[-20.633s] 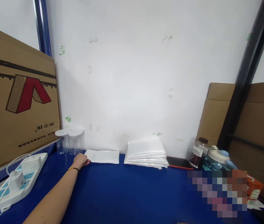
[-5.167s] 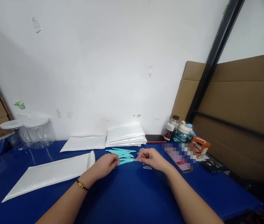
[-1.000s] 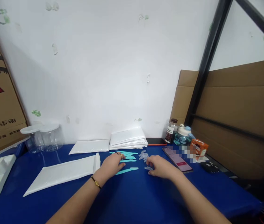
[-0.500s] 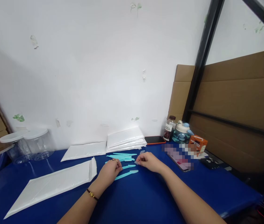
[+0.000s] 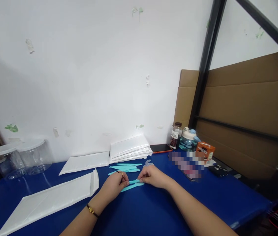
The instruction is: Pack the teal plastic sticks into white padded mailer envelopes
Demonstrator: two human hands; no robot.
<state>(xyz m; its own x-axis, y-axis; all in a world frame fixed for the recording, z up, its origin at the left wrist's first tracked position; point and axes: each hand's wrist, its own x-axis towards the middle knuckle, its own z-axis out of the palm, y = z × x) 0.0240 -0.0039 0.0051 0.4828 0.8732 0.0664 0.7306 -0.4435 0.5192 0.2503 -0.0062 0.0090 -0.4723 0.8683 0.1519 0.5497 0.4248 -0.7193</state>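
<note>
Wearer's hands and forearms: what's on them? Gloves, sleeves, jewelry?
No gloves; no sleeves on the visible forearms. Left hand: thin dark bracelet with gold-coloured beadwork at the wrist, plus a slim ring. Right hand: no jewelry visible.

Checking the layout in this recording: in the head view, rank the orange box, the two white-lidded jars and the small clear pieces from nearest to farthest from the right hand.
1. Small clear pieces, just beyond the right hand.
2. Orange box, off to its right.
3. White-lidded jars, far left near the wall.
</note>
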